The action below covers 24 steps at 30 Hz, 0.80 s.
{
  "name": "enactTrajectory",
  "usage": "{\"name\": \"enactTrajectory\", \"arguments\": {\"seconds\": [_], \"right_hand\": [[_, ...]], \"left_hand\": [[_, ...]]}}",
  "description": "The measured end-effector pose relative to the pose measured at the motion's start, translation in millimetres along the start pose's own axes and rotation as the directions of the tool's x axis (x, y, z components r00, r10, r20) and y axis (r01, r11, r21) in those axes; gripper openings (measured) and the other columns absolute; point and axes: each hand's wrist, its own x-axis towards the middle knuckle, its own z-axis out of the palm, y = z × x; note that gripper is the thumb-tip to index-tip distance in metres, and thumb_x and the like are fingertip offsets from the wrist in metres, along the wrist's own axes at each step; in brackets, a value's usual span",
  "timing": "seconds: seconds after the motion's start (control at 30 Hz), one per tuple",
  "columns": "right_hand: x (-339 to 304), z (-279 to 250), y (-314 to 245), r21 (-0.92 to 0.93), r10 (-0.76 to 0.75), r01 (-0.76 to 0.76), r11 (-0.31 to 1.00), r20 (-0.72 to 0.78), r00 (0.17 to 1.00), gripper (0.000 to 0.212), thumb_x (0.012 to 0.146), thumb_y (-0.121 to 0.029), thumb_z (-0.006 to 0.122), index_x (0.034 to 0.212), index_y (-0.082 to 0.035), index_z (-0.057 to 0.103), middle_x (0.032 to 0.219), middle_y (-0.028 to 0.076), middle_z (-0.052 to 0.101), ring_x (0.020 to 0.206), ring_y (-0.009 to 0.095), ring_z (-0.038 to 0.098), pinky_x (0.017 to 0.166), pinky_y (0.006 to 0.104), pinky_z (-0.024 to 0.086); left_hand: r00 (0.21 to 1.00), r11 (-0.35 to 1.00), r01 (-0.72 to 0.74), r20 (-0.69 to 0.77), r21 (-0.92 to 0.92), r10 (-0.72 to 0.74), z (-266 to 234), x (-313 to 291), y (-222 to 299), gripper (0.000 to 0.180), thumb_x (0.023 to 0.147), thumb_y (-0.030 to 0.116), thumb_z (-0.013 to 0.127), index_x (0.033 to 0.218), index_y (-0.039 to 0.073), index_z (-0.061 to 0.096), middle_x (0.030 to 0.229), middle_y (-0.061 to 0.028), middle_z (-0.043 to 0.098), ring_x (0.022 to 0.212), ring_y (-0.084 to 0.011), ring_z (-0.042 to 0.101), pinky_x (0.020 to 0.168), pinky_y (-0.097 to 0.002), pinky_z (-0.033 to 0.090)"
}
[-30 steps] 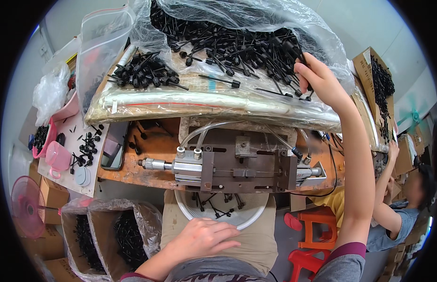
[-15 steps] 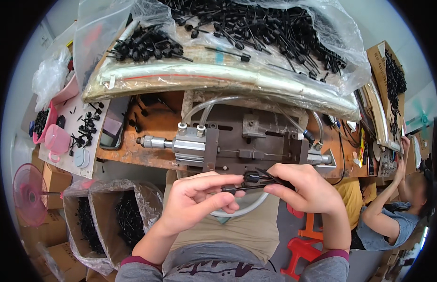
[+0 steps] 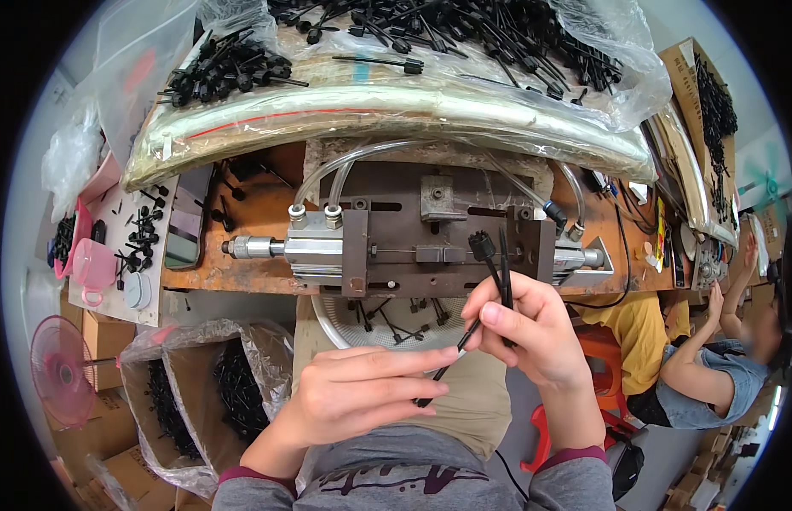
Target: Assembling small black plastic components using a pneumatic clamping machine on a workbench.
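1. Across the middle of the frame sits a metal press fixture (image 3: pixel 430 243) with a pneumatic cylinder (image 3: pixel 281 247) on its left and clear hoses (image 3: pixel 328 175) looping up from it, all bolted to a worn orange workbench (image 3: pixel 242 255).
2. Along the top, a clear plastic sheet (image 3: pixel 396 102) carries heaps of loose black pins (image 3: pixel 464 25); a smaller heap (image 3: pixel 221 68) lies at the upper left.
3. Below the fixture a white round basin (image 3: pixel 340 328) catches a few black pieces. At lower left stand bags of black parts (image 3: pixel 234 392), a pink fan (image 3: pixel 59 366) and a pink cup (image 3: pixel 93 264). Another person (image 3: pixel 694 375) sits at the right edge.
4. The held pieces are thin black rods (image 3: pixel 489 281), one ending in a chunky ribbed head near the fixture's front.
5. The right hand (image 3: pixel 532 332) is clenched around the rods, which stick up above its fingers, just in front of the fixture.
6. The left hand (image 3: pixel 362 392) pinches the lower end of one rod between thumb and forefinger, touching the right hand's fingertips at centre frame.
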Motion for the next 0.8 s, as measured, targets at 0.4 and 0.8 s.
{"name": "enactTrajectory", "arguments": {"seconds": [0.4,0.8], "right_hand": [[-6.6,2.2,17.3,-0.016,-0.065,0.064,0.998,-0.082,0.995,0.010,0.094,-0.009,0.062,0.097,0.001,0.062,0.074,0.006,0.065,0.053,0.004,0.047,0.049,0.0181,0.035],[-13.2,-4.4,36.0,-0.177,-0.352,0.311,0.934,-0.302,0.886,0.015,0.104,-0.017,0.044,0.109,-0.004,0.048,0.061,-0.003,0.042,0.052,0.003,0.034,0.048,0.0191,0.027]], "left_hand": [[1.000,0.992,-0.018,0.004,0.121,0.018,8.8,-6.0,-0.5,0.022,0.066,0.008,0.079,0.087,0.002,0.075,0.108,-0.0119,0.071,0.071,-0.0183,0.070,0.061,-0.0265,0.056],[0.995,0.755,0.023,-0.090,0.655,0.048,38.1,11.6,-33.9,0.028,0.067,0.008,0.077,0.094,0.002,0.069,0.119,-0.0118,0.066,0.081,-0.0222,0.065,0.068,-0.0290,0.052]]}}
